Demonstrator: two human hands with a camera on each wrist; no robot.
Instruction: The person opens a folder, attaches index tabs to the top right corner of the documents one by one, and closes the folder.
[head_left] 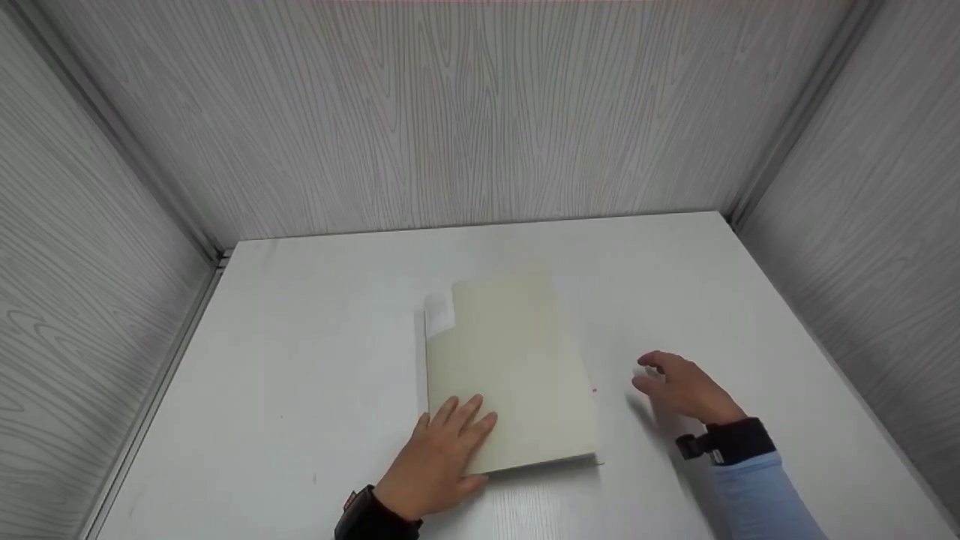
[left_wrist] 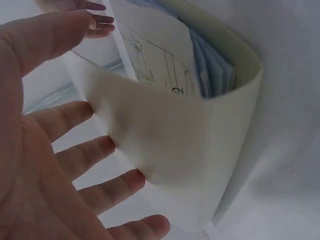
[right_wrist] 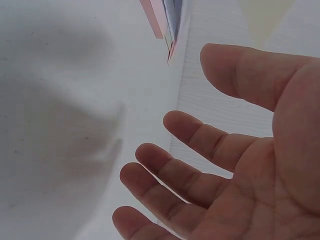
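A cream paper folder [head_left: 517, 352] lies on the white table, a white label [head_left: 439, 312] at its upper left corner. My left hand [head_left: 439, 459] rests on the folder's lower left part, fingers spread and fairly straight. In the left wrist view, fingertips touch the bowed cream cover [left_wrist: 175, 130]; inside show a white sheet with black line drawings [left_wrist: 155, 57] and folded bluish papers [left_wrist: 217, 67]. To the right of the folder, my right hand [head_left: 690, 390] hovers over the table, fingers loosely bent, holding nothing. Pink and blue sheet edges [right_wrist: 167, 20] appear beyond it in the right wrist view.
Pale wood-grain panels enclose the white tabletop [head_left: 315, 352]: a back panel [head_left: 465, 112], a left panel [head_left: 82, 247] and a right panel [head_left: 862, 225]. Both wrists wear black bands, and a light blue sleeve [head_left: 765, 495] covers the right forearm.
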